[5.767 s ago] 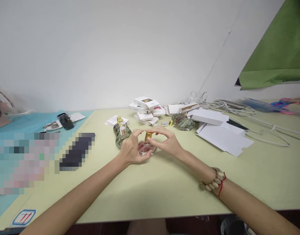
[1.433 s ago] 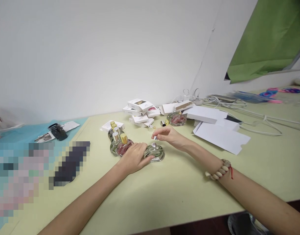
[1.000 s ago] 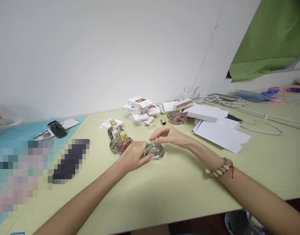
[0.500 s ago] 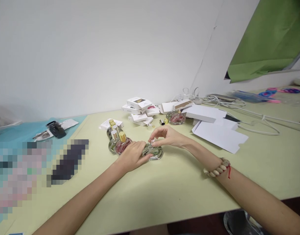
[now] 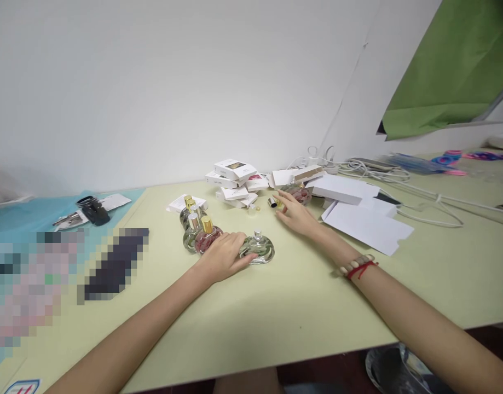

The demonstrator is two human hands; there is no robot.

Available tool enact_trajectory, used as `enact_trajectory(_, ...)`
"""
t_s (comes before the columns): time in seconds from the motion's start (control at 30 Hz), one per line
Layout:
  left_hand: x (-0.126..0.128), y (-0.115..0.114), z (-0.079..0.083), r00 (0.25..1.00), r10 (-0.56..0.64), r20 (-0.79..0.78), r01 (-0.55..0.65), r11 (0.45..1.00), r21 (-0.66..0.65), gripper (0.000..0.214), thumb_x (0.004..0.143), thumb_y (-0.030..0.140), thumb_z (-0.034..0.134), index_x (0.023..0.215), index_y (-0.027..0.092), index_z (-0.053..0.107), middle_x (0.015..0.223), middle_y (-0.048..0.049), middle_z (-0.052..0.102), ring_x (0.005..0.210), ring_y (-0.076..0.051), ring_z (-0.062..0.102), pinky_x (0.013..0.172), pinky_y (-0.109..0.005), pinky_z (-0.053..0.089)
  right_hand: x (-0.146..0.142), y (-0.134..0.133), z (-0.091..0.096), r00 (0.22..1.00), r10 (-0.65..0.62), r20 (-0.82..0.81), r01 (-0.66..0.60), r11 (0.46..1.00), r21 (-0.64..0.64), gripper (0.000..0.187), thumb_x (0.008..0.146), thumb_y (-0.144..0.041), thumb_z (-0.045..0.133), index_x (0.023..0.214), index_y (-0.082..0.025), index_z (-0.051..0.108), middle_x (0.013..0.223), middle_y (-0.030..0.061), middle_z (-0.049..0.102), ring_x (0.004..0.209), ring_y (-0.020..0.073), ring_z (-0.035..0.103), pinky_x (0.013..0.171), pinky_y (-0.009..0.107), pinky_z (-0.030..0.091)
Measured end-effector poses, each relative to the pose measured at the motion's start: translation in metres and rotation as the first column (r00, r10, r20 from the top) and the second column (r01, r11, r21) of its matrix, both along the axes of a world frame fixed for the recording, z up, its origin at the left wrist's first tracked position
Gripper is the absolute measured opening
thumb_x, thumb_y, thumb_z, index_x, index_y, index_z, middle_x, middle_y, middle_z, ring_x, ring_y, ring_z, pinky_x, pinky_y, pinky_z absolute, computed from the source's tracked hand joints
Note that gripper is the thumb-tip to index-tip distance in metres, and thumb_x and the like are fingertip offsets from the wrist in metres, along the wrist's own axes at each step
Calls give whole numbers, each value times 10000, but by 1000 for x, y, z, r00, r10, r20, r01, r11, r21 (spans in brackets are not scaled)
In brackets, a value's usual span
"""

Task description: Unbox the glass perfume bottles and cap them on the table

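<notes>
My left hand [image 5: 223,256] is closed round the left side of a clear glass perfume bottle [image 5: 262,249] with a green tint, upright on the table. Its silver neck shows bare, with no tall cap on it. Just left of my hand stand several capped bottles, among them a red one with a gold cap [image 5: 207,224] and a green one with a silver cap [image 5: 193,221]. Farther back, my right hand [image 5: 296,214] reaches out with fingers apart and nothing in them. Its fingertips are close to a small silver cap [image 5: 272,202] lying on its side.
White boxes [image 5: 233,180] are piled near the wall. Behind my right hand is another pink bottle [image 5: 304,195], partly hidden. Flattened white cartons [image 5: 368,224] and white cables [image 5: 429,196] lie on the right. A black container [image 5: 93,210] rests on blue sheeting at left.
My right hand has let go of the green bottle's neck and moved back and right toward the small silver cap. My left hand stays on the bottle.
</notes>
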State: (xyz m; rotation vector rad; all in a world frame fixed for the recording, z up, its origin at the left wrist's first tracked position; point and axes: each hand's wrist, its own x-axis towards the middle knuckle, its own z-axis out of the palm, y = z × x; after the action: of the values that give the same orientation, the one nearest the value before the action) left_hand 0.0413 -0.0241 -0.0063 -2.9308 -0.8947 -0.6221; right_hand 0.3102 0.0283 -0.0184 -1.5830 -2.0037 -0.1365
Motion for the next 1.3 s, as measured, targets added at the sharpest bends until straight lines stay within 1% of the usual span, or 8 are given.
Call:
enact_trajectory(0.17,0,0,0,1000,-3,-3,3,1000,13,304,876,440,316,897,162,436,810,-52,553,760,-185,527,677,-294,391,10,11,-8,998,10,65,-10,1000,-3,470,799,-227,406,1257,-119,422,1251,155,438,824,201,575,766,355,468)
enact_trajectory(0.37,-1,0,0,1000,-11,7,11,1000,8,305,876,442,316,911,166,440,826,-53,556,776,-185,530,690,-297,394,10,8,-6,994,-71,85,68,997,34,386,792,-247,417,1146,-143,529,1074,130,491,796,203,565,626,318,479)
enact_trajectory(0.53,0,0,0,1000,-2,0,2,1000,2,300,877,433,315,935,165,436,839,-55,560,787,-187,525,709,-305,397,2,1,0,983,-131,130,124,990,65,386,809,-305,408,1159,-184,516,1100,120,489,916,238,527,653,337,469)
enact_trajectory(0.63,0,0,0,1000,0,-1,0,1000,-8,289,875,426,321,923,167,438,839,-56,560,785,-187,526,707,-306,398,-9,-3,3,969,-143,202,117,984,134,469,827,-392,379,1265,-230,415,1237,101,441,1054,277,436,795,417,422)
enact_trajectory(0.83,1,0,0,1000,-3,16,3,1000,-22,290,872,421,327,962,168,435,853,-58,559,806,-189,527,720,-308,396,-30,-2,0,962,6,274,-20,999,47,571,854,-468,290,1376,-253,205,1405,69,294,1214,281,284,945,486,261)
enact_trajectory(0.97,1,-1,0,1000,8,3,-8,1000,-10,278,872,425,323,907,172,434,835,-54,555,787,-189,521,701,-306,392,-43,-4,1,950,163,267,-167,986,-8,535,850,-454,321,1344,-255,277,1374,65,355,1230,257,295,974,476,219)
enact_trajectory(1.1,1,0,0,1000,10,4,-10,1000,2,274,871,425,322,893,173,429,815,-48,551,755,-183,514,685,-302,388,-50,-7,5,967,205,153,-211,977,25,400,807,-408,445,1161,-225,482,1165,78,552,1091,239,453,926,440,287)
enact_trajectory(1.3,1,0,-1,999,-6,33,6,1000,-2,264,865,423,340,869,178,437,774,-35,539,724,-176,512,669,-298,386,-61,-12,11,908,300,-293,-302,952,39,212,775,-377,523,821,-177,574,812,46,635,773,167,579,733,328,435)
